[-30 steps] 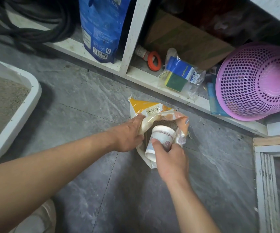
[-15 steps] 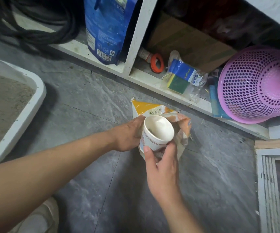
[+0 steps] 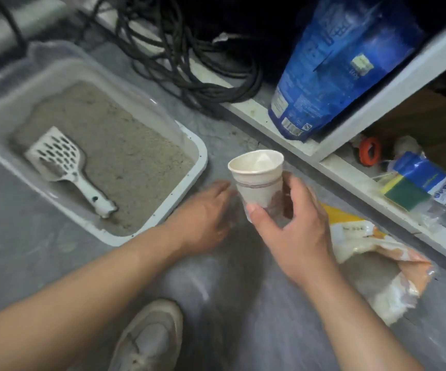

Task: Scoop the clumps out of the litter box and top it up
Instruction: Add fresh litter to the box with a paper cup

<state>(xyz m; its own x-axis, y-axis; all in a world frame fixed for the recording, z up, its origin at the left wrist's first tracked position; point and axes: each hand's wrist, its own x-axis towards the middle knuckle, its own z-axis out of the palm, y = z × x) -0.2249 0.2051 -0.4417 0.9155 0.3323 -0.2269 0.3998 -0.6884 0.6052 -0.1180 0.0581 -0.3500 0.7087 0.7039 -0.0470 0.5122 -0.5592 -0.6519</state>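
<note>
A grey litter box [image 3: 193,180] with beige litter stands on the floor at left. A white slotted scoop [image 3: 64,164] lies in it, handle toward me. My right hand [image 3: 294,231] grips a white paper cup [image 3: 258,180] upright, between the box and the orange-and-white litter bag [image 3: 371,253] lying open on the floor at right. The cup's contents are not clear. My left hand [image 3: 203,218] hovers with fingers straight beside the box's near right corner, holding nothing.
A white shelf unit [image 3: 331,159] runs along the back right with a blue bag [image 3: 331,76], sponges in a packet [image 3: 414,183] and an orange-ringed item [image 3: 369,151]. Black coiled cables [image 3: 189,54] lie behind the box. My shoe [image 3: 149,341] is on the grey tile floor.
My right hand has lifted the cup out of the litter bag and carried it left toward the box. My left hand has let go of the bag. The view has swung left.
</note>
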